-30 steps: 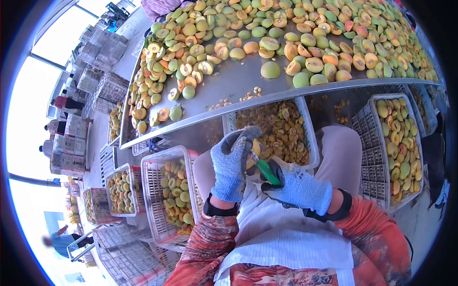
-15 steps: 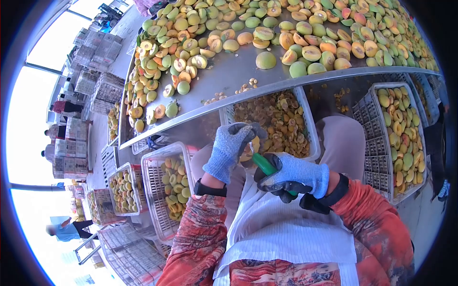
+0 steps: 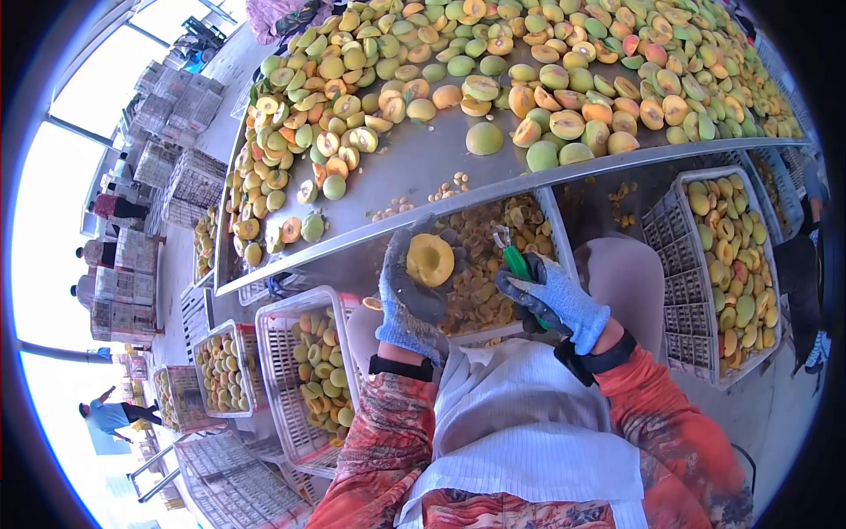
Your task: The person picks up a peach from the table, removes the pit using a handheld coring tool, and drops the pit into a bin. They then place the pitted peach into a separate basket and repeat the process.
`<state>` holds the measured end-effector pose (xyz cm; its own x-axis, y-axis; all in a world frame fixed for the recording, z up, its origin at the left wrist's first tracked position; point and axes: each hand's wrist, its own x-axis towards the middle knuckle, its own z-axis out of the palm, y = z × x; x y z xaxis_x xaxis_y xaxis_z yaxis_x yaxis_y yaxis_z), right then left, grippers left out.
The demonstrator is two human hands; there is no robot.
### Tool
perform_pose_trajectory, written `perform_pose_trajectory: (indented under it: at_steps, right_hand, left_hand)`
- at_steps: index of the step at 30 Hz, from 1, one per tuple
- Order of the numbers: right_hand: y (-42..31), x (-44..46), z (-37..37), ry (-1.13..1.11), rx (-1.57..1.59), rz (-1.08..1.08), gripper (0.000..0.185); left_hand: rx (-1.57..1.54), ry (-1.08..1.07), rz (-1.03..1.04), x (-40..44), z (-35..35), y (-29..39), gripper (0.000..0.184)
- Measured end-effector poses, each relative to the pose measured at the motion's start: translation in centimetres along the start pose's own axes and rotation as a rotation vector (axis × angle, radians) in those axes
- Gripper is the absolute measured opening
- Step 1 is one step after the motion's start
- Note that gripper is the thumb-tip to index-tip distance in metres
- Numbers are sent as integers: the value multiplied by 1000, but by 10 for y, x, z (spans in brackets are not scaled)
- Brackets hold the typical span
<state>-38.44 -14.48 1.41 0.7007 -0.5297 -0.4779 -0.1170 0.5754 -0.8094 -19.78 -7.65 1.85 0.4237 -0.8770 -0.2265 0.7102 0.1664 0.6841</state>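
My left hand (image 3: 408, 300), in a blue-grey glove with dark palm coating, is closed around a halved yellow fruit (image 3: 430, 259), apricot- or peach-like. Its cut face points up and shows a hollow in the middle. A small orange-yellow piece (image 3: 373, 303) shows at the outer side of this hand. In my right hand (image 3: 551, 300), gloved alike, is a pitting tool with a green handle (image 3: 516, 263). Its metal tip points up and away, apart from the fruit. Below both hands sits a white crate of pits and scraps (image 3: 564, 231).
A metal table (image 3: 388, 181) bearing many halved fruits spans the front, its raised edge just beyond my hands. Crates of fruit stand at left (image 3: 286, 344) and right (image 3: 674, 256). Stacked crates (image 3: 132, 273) and a person in blue (image 3: 110, 416) are farther left.
My hands have moved apart. The tool has come away from the fruit and now points up at the right. My left hand has turned, showing the fruit's hollow face.
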Motion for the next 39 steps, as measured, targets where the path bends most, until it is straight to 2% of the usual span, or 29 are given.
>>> perform_pose_trajectory:
  at_steps: [1, 3, 4, 5, 7, 8, 9, 10, 11, 13, 14, 15, 17, 19, 21, 22, 24, 26, 28, 30, 31, 33, 36, 37, 38, 39]
  right_hand:
    - [3, 4, 2, 3, -6, -9, 28]
    - [14, 4, 18, -10, 184, -43, 40]
    - [21, 8, 28, -59, 191, -238, 47]
    - [18, 6, 28, -59, 189, -237, 47]
    - [8, 0, 30, -25, 16, -245, 51]
    - [3, -2, 26, -1, -160, -230, 47]
    - [9, 0, 24, -7, -162, -224, 47]
    - [18, 7, 23, 81, -482, -538, 48]
    - [23, 10, 21, 174, -803, -856, 50]
    - [22, 1, 21, 235, -871, -789, 49]
    - [21, -4, 23, 298, -932, -719, 49]
    - [22, -8, 25, 291, -936, -718, 49]
    - [22, -16, 31, 304, -1185, -666, 44]
    - [21, -18, 40, 290, -1239, -634, 43]
    - [21, -20, 45, 273, -1295, -607, 41]
    - [22, -20, 47, 283, -1348, -638, 42]
    - [26, -20, 46, 290, -1401, -664, 44]
    - [29, -19, 40, 346, -1578, -853, 49]
    - [26, -19, 38, 366, -1601, -897, 50]
    - [25, -21, 37, 387, -1622, -940, 51]
    - [26, -23, 40, 367, -1655, -917, 51]
    - [30, -27, 41, 356, -1690, -889, 50]
    - [39, -29, 41, 297, -1584, -844, 48]
    - [41, -30, 44, 273, -1438, -808, 46]
    - [42, -30, 46, 249, -1290, -770, 44]
    - [39, -29, 48, 249, -1285, -772, 44]
  left_hand:
    - [-127, 133, -64, 6, 0, 2, 43]
    - [-45, 69, 4, 3, -3, -6, 47]
    - [-67, -19, -23, -3, 4, -11, 48]
    - [-88, -108, -47, -7, 12, -14, 49]
    - [-155, -116, -94, -9, 9, -12, 47]
    - [-194, -92, -265, -6, -5, -10, 48]
    - [-236, -64, -436, -7, -15, -8, 48]
    - [-170, 32, -487, -12, -9, -8, 49]
    - [-173, 32, -482, -12, -13, -9, 49]
    - [-132, -76, -405, -12, -24, -14, 47]
    - [711, -141, 75, -15, -27, -22, 42]
    - [708, -135, 76, -18, -25, -18, 42]
    - [5, -76, -133, -18, -18, -7, 36]
    - [42, -145, -68, -15, -13, -7, 35]
    - [-315, 54, -290, -14, -3, -2, 34]
    - [-318, 55, -285, -17, 0, -1, 34]
    - [-75, -42, -115, -22, 3, -2, 31]
    - [-111, -42, -178, -19, 1, -2, 29]
    - [-142, -49, -243, -15, -2, -5, 27]
    - [278, -126, 20, -13, -2, -10, 25]
    - [279, -129, 19, -12, -1, -10, 25]
    - [-160, 64, -272, -9, 3, -10, 24]
    - [-138, 154, -250, -13, 12, -13, 26]
    - [-137, 159, -250, -14, 12, -13, 26]
    - [-149, 127, -244, -15, 12, -12, 24]
    - [-161, 91, -236, -14, 13, -10, 23]
